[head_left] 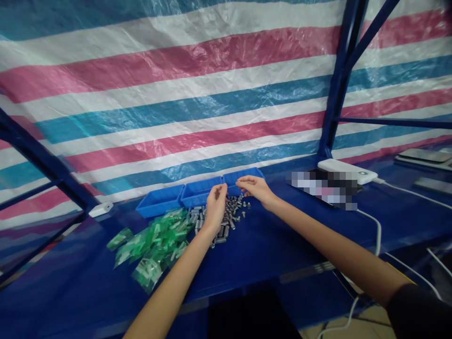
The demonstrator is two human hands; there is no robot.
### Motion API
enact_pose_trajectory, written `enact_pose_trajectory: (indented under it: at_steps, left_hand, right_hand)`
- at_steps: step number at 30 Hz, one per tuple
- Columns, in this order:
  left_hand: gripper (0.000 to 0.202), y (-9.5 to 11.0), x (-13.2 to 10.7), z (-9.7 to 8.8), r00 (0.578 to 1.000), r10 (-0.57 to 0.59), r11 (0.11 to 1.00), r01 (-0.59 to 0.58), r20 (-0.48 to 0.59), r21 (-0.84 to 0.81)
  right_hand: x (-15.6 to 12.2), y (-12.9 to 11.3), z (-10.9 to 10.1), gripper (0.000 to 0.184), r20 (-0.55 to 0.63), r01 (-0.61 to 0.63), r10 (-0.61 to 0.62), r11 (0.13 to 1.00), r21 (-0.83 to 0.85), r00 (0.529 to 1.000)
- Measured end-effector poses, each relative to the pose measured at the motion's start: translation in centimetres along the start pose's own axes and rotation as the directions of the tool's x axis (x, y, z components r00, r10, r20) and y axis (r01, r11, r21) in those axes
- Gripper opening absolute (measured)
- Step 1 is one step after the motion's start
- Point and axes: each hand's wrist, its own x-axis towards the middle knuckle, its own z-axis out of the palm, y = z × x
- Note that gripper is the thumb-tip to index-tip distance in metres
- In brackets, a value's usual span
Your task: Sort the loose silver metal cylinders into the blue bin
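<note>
Picking stage: left hand [216,203] curled over the metal parts pile [229,220], grip can't be told. Right hand [255,187] pinched shut by the blue trays [165,200]. Next move needs a fine pinch.

I counted three blue trays [201,190] in a row at twelve o'clock on the worktop [268,245]. One heap of small metal pieces [229,217], too many to number, lay before them; one heap of green packets [155,245], likewise, at nine o'clock. One white power bank [348,170] sat at two o'clock, one small white block [101,209] at ten.
</note>
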Motion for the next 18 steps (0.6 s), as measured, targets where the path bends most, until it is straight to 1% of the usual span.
enact_pose_trajectory:
  at_steps: [2, 5, 6, 7, 8, 9, 11, 13, 14, 15, 16, 18]
  left_hand:
    - [0.021, 0.0, 0.1, -0.1, 0.999, -0.031, 0.999, 0.031, -0.011, -0.038]
    - [0.018, -0.1, 0.2, -0.3, 0.999, -0.031, 0.998, 0.029, -0.036, -0.065]
    - [0.017, -0.1, 0.3, -0.3, 0.998, -0.03, 0.997, 0.027, -0.046, -0.071]
    - [0.017, -0.2, 0.4, -0.4, 0.998, -0.032, 0.997, 0.028, -0.056, -0.077]
    - [0.016, -0.2, 0.4, -0.5, 0.997, -0.035, 0.996, 0.03, -0.065, -0.084]
    - [0.015, -0.2, 0.5, -0.5, 0.997, -0.04, 0.995, 0.033, -0.072, -0.091]
    - [0.014, -0.2, 0.5, -0.6, 0.996, -0.05, 0.994, 0.042, -0.073, -0.103]
    - [0.014, -0.2, 0.5, -0.6, 0.996, -0.058, 0.993, 0.05, -0.068, -0.108]
    - [0.014, -0.2, 0.5, -0.6, 0.996, -0.061, 0.993, 0.054, -0.065, -0.109]
    - [0.014, -0.2, 0.5, -0.6, 0.996, -0.063, 0.993, 0.056, -0.063, -0.108]
    - [0.014, -0.2, 0.5, -0.6, 0.996, -0.065, 0.993, 0.058, -0.06, -0.107]
    - [0.014, -0.3, 0.5, -0.5, 0.997, -0.065, 0.992, 0.059, -0.051, -0.107]
  right_hand:
    - [0.4, -0.1, -0.4, 0.018, -0.012, 0.059, -0.059, 0.998, -0.035, 0.998]
    - [0.8, -0.1, -1.0, 0.039, 0.034, 0.188, -0.186, 0.981, -0.043, 0.982]
    - [0.9, -0.1, -1.2, 0.042, 0.061, 0.245, -0.24, 0.965, -0.09, 0.969]
    - [1.0, -0.1, -1.5, 0.04, 0.093, 0.3, -0.288, 0.938, -0.174, 0.953]
    - [1.0, -0.1, -1.7, 0.035, 0.128, 0.345, -0.321, 0.893, -0.289, 0.938]
    - [1.0, -0.1, -2.0, 0.027, 0.163, 0.373, -0.336, 0.828, -0.418, 0.928]
    - [0.8, -0.2, -2.6, 0.015, 0.211, 0.375, -0.319, 0.645, -0.666, 0.924]
    - [0.5, -0.3, -3.0, 0.011, 0.222, 0.329, -0.277, 0.443, -0.834, 0.935]
    - [0.3, -0.3, -3.1, 0.013, 0.221, 0.305, -0.256, 0.359, -0.882, 0.941]
    - [0.2, -0.2, -3.1, 0.015, 0.218, 0.282, -0.231, 0.294, -0.913, 0.948]
    - [0.1, -0.2, -3.2, 0.017, 0.214, 0.263, -0.206, 0.248, -0.932, 0.955]
    - [0.1, -0.1, -3.1, 0.019, 0.201, 0.232, -0.166, 0.198, -0.952, 0.965]
